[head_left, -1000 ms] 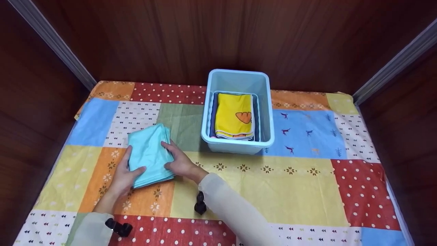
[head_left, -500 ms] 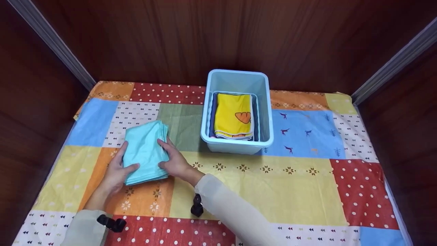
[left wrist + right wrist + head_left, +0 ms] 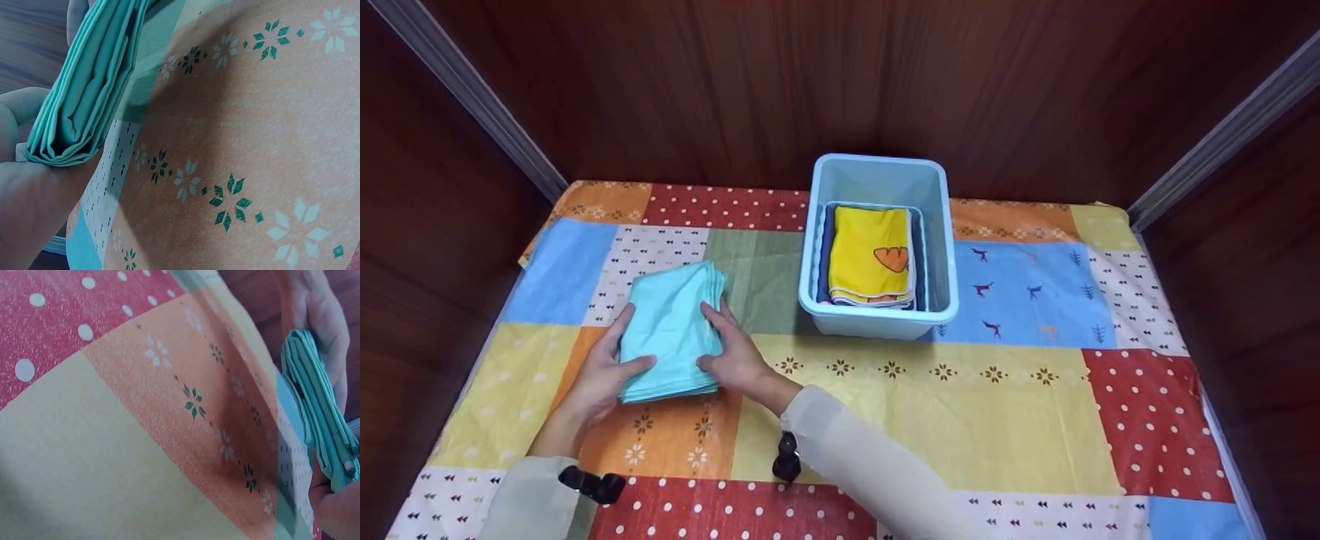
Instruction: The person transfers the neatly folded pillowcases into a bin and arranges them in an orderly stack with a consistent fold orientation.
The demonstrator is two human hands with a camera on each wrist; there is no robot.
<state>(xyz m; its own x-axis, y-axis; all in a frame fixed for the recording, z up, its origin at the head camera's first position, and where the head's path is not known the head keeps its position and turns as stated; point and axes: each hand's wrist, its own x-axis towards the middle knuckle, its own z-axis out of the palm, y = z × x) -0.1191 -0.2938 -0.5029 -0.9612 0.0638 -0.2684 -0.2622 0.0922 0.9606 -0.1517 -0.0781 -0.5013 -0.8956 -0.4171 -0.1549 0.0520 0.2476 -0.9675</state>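
A folded turquoise cloth [image 3: 671, 330], several layers thick, is held between both hands at the left of the head view. The left hand [image 3: 601, 373] grips its left side, thumb on top and fingers along the edge. On the opposite side the right hand [image 3: 737, 361] pinches it the same way. Stacked folds of the cloth [image 3: 84, 95] show end-on in the left wrist view, raised off the tablecloth. From the right wrist, the cloth [image 3: 312, 394] appears at the right edge, with the left hand [image 3: 323, 323] behind it.
A light blue plastic bin [image 3: 877, 319] stands at the back middle, right of the hands. Inside lies a folded yellow cloth [image 3: 866, 251] with an orange print, with dark blue fabric beside it. A patchwork tablecloth [image 3: 915, 420] covers the table; dark wooden panels [image 3: 877, 82] enclose it.
Both hands have moved the turquoise cloth slightly left and away from the person, keeping their hold. The bin and its contents have stayed put.
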